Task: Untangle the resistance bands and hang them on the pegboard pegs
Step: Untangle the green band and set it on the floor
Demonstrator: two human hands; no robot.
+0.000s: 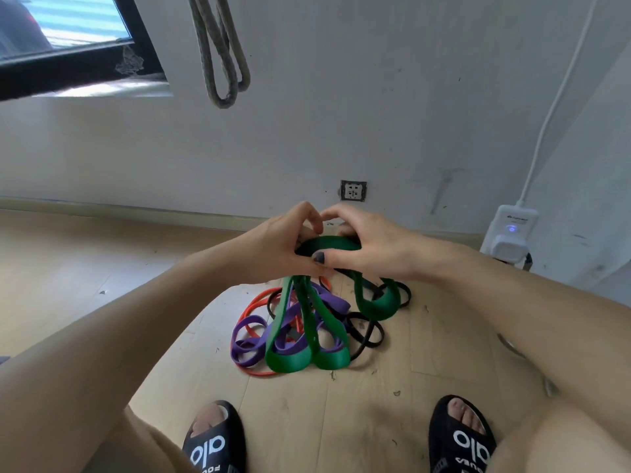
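We are at the untangling step. Our left hand [278,249] and right hand [367,245] meet, fingers curled around the green band [307,331], lifted above the floor [85,268]. Purple band [254,339], red band [251,310] and black band [367,331] lie tangled beneath. Next, we probably must pull green free.

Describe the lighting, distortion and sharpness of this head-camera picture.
Head view: soft daylight from the window at upper left, no harsh glare; wide-angle lens bends the baseboard and swells the forearms at the edges; the green band and both hands, left hand and right hand, look reasonably sharp; the corners are softer.
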